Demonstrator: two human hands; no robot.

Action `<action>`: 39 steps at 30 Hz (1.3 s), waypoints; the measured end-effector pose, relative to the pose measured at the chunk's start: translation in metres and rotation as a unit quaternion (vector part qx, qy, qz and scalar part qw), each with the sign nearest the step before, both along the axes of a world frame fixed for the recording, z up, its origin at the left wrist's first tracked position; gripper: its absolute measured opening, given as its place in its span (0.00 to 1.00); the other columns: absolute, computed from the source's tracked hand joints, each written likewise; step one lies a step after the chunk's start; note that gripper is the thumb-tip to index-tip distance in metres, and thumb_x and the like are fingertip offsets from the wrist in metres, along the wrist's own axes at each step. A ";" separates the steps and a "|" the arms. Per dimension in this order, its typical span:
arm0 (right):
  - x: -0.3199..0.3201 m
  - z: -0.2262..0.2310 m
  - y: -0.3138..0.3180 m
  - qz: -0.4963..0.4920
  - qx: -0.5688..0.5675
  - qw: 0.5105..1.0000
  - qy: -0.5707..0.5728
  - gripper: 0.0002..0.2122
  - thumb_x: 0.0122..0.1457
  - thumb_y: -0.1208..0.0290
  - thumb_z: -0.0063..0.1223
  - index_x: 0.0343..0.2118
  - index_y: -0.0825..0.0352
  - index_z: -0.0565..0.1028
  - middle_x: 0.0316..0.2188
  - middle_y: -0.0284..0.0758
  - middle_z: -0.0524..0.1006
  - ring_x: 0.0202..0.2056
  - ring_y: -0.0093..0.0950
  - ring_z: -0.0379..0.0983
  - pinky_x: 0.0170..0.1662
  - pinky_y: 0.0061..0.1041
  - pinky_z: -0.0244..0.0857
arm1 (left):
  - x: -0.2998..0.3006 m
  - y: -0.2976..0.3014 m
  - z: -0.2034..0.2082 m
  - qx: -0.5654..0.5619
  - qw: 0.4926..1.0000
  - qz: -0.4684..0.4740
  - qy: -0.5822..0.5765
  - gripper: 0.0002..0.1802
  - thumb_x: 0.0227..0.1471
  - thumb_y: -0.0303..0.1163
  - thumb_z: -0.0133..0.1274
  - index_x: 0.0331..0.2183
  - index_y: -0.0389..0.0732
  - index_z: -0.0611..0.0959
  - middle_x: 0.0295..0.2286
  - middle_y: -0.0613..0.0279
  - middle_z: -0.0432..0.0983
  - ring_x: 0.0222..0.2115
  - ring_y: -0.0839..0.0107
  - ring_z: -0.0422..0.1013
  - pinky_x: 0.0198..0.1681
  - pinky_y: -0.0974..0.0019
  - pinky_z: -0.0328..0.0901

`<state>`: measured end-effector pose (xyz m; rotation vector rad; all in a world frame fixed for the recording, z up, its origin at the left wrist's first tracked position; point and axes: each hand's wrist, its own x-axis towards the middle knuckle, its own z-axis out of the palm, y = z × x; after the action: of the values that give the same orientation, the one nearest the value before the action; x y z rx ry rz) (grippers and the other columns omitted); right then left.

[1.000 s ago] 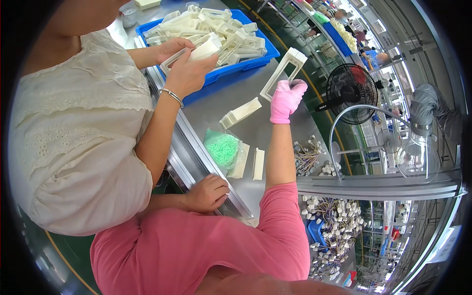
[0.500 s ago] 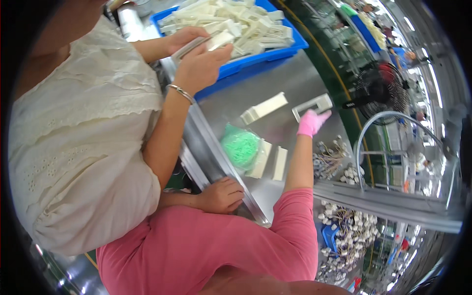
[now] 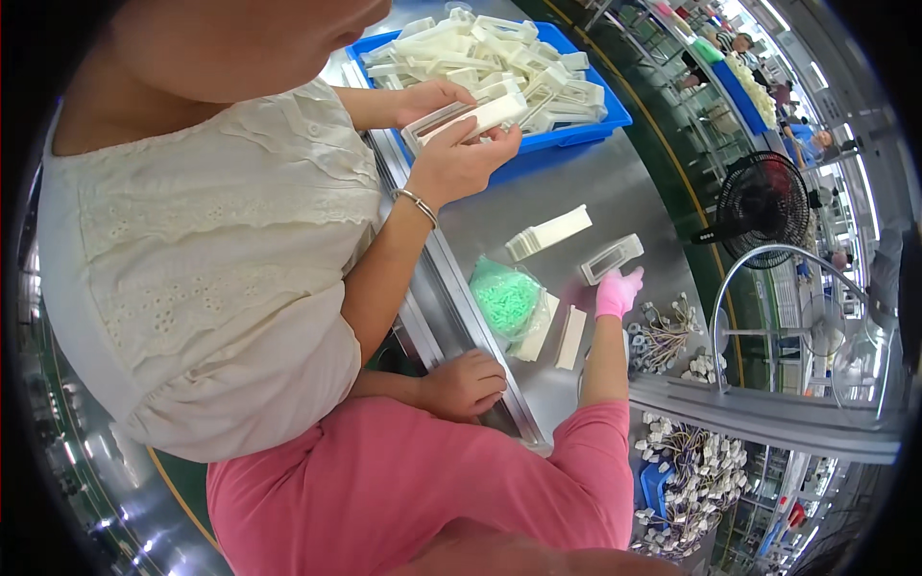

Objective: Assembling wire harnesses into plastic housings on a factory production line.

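My right hand (image 3: 618,294), in a pink glove, is closed at the near edge of a white plastic frame (image 3: 627,252) with a long rectangular opening. The fingertips are partly hidden. My bare left hand (image 3: 465,385) rests at the metal table's near edge with its fingers curled and nothing visible in them. Between my hands lie a clear bag of small green pieces (image 3: 505,300) and a slim white plastic part (image 3: 571,338). Another white part (image 3: 538,331) is partly under the bag. Farther off lie stacked long white parts (image 3: 551,232).
Close on my left, a person in a white blouse holds a white frame (image 3: 499,113) with both hands (image 3: 456,158). Beyond stands a blue crate (image 3: 615,117) heaped with white frames. Bundled wires with white connectors (image 3: 663,336) lie at right, near a metal rail (image 3: 768,408) and black fan (image 3: 764,206).
The view has shifted. My right hand and the white frame have moved together slightly nearer and leftward over the table. The other person's frame has turned. My left hand stays at the edge.
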<state>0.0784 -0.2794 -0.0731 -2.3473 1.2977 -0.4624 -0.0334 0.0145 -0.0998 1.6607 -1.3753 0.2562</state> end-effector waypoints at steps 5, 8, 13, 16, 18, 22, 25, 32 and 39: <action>-0.038 0.001 0.020 0.098 0.016 0.995 -0.016 0.26 0.48 0.66 0.46 0.52 0.65 0.59 0.46 0.45 0.65 0.47 0.41 0.63 0.49 0.34 0.58 | -0.004 0.001 0.040 -0.146 0.982 0.068 0.098 0.08 0.32 0.35 0.51 0.13 0.42 0.73 0.15 0.57 0.63 0.18 0.59 0.61 0.20 0.56 0.57; -0.063 -0.021 0.008 0.134 0.061 0.986 -0.081 0.26 0.47 0.70 0.47 0.51 0.67 0.60 0.44 0.43 0.67 0.45 0.36 0.65 0.47 0.30 0.58 | -0.003 0.005 0.053 -0.141 0.982 0.043 0.115 0.08 0.31 0.35 0.52 0.13 0.42 0.73 0.15 0.56 0.64 0.19 0.59 0.62 0.22 0.55 0.57; -0.094 -0.036 0.009 0.194 0.235 0.947 -0.103 0.23 0.49 0.74 0.47 0.50 0.70 0.61 0.40 0.42 0.69 0.43 0.32 0.66 0.46 0.24 0.58 | -0.003 0.003 0.050 -0.136 0.984 0.032 0.108 0.08 0.31 0.35 0.52 0.13 0.42 0.73 0.15 0.55 0.64 0.19 0.58 0.63 0.23 0.55 0.58; -0.101 -0.021 0.024 0.199 0.260 0.940 -0.095 0.22 0.50 0.75 0.47 0.50 0.70 0.61 0.40 0.41 0.69 0.42 0.31 0.66 0.46 0.25 0.58 | -0.004 0.004 0.047 -0.136 0.984 0.037 0.105 0.09 0.31 0.35 0.52 0.13 0.41 0.72 0.16 0.55 0.64 0.20 0.58 0.63 0.23 0.55 0.58; -0.104 -0.018 0.023 0.202 0.273 0.935 -0.103 0.22 0.50 0.75 0.46 0.50 0.70 0.61 0.41 0.41 0.69 0.42 0.31 0.66 0.45 0.24 0.58 | -0.004 0.003 0.046 -0.140 0.984 0.036 0.102 0.09 0.31 0.35 0.52 0.13 0.41 0.72 0.16 0.55 0.65 0.20 0.58 0.64 0.24 0.54 0.58; -0.097 0.008 0.041 0.234 0.269 0.926 -0.121 0.22 0.49 0.75 0.44 0.50 0.72 0.62 0.34 0.36 0.71 0.27 0.21 0.67 0.32 0.19 0.62 | -0.005 0.004 0.042 -0.141 0.983 0.046 0.105 0.09 0.32 0.35 0.51 0.13 0.41 0.73 0.17 0.55 0.66 0.21 0.57 0.64 0.25 0.54 0.58; -0.081 0.036 0.058 0.238 0.277 0.928 -0.075 0.20 0.50 0.75 0.43 0.48 0.70 0.64 0.37 0.37 0.72 0.28 0.20 0.67 0.32 0.18 0.62 | -0.003 0.009 0.050 -0.125 0.986 0.052 0.101 0.07 0.33 0.33 0.51 0.16 0.40 0.73 0.20 0.55 0.67 0.24 0.57 0.65 0.27 0.55 0.59; 0.017 0.076 0.088 0.385 0.078 0.915 -0.089 0.16 0.52 0.73 0.43 0.45 0.71 0.68 0.39 0.39 0.73 0.34 0.24 0.70 0.39 0.19 0.63 | 0.025 0.049 0.075 -0.042 0.987 0.141 0.058 0.15 0.37 0.24 0.52 0.33 0.36 0.74 0.35 0.53 0.65 0.37 0.56 0.64 0.41 0.56 0.57; 0.156 0.069 0.128 0.365 -0.086 0.924 -0.074 0.16 0.49 0.66 0.40 0.41 0.61 0.71 0.38 0.41 0.73 0.41 0.39 0.68 0.45 0.33 0.61 | 0.034 0.047 0.074 0.009 0.981 0.187 0.059 0.15 0.36 0.27 0.53 0.33 0.38 0.74 0.36 0.55 0.67 0.38 0.58 0.64 0.42 0.57 0.56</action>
<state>0.2344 -0.1516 -0.0044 -2.6478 0.2574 -0.4991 0.0008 0.0619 -0.0256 1.9130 -0.9736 0.3560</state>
